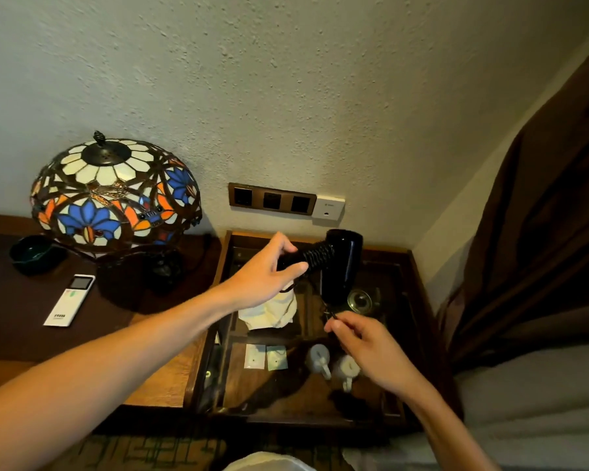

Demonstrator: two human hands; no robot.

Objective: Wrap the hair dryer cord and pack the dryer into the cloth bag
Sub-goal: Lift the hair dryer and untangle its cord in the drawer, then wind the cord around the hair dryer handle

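Observation:
A black hair dryer point(342, 263) hangs in the air over the glass-topped tray table, barrel upright, handle pointing left. My left hand point(269, 270) grips the end of the handle. Black cord point(318, 254) is coiled in tight turns around the handle next to the barrel. My right hand point(361, 341) is lower and to the right, pinching the plug end of the cord point(332, 315) between thumb and fingers. A crumpled cream cloth bag point(269, 312) lies on the table under my left wrist, partly hidden by it.
A stained-glass lamp point(113, 195) and a white remote point(69, 299) stand on the left table, with a dark bowl point(34, 253). Two white cups point(334, 365), a glass point(359, 299) and sachets point(266, 356) lie under the glass top. Wall sockets point(272, 200) behind; brown curtain point(541, 232) right.

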